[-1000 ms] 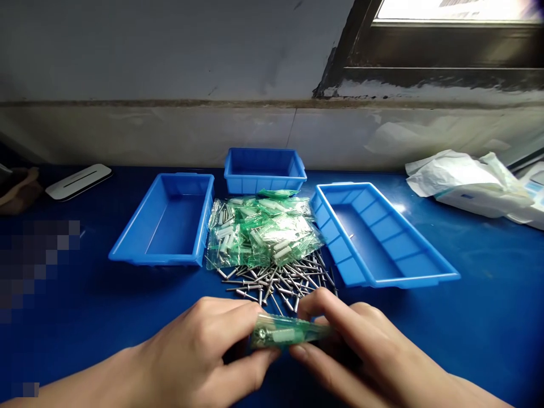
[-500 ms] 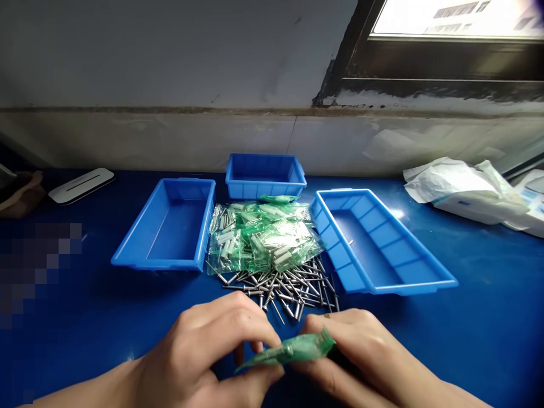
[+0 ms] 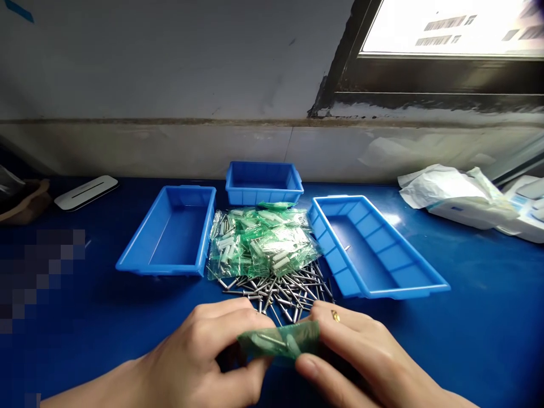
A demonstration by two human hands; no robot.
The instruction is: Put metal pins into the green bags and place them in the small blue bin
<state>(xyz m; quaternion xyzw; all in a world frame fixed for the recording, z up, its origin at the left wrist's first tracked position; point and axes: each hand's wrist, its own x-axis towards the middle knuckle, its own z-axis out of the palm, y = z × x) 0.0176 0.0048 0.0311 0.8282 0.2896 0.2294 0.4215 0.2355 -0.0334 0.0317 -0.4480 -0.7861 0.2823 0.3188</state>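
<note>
And here's the scene, with a pale wall (image 3: 170, 68) across the back and a dark-framed window (image 3: 450, 34) bright at upper right! Below it stretches the broad blue bench (image 3: 488, 317), where three blue trays take position: the left tray (image 3: 144, 226), the right tray (image 3: 399, 249), set aslant, and the smaller-looking back tray (image 3: 266, 196) near the wall. Over on the far right, crumpled white wrapping (image 3: 450, 190) lies on the bench. Right in the middle, between the side trays, sits a heap of green clear packets (image 3: 263, 243), glinting in the light! Now the hands, down in front: left hand (image 3: 208, 345) with thumb and fingers closed on one end of a packet, right hand (image 3: 365, 351) pinching the other. At far left, a flat white device (image 3: 86, 192) rests alone. Loose metal pins (image 3: 289, 292) fan out in a tangle at the heap's near edge, just beyond the fingers. And there's the held packet (image 3: 276, 341), green film stretched between the two hands, a threaded screw and pale pieces showing through! Smaller now, a gold ring (image 3: 335, 315) on a right-hand finger, and finally one tiny light piece (image 3: 347, 247) in the right tray!
</note>
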